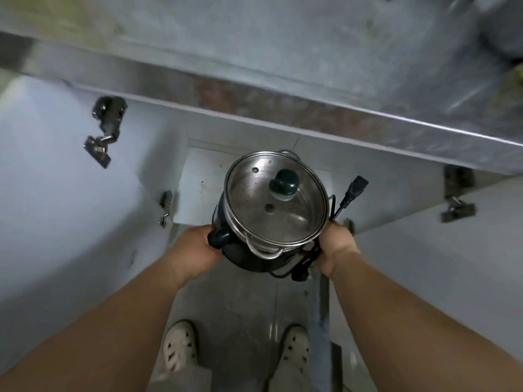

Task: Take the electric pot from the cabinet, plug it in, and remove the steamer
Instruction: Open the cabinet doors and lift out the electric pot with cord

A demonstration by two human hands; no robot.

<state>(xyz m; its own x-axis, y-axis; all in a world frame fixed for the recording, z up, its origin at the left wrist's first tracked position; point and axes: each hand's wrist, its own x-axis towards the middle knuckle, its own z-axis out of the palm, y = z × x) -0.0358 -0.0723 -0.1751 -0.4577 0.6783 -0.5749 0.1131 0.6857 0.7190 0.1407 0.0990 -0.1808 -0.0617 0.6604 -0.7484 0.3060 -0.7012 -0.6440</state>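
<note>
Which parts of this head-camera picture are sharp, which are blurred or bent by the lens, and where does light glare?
Head view: the electric pot and its glass lid are fairly sharp, held by the left hand and right hand; the steel countertop is smeared by motion blur; the wide-angle lens bows the cabinet doors; soft glare sits on the lid and the floor.
</note>
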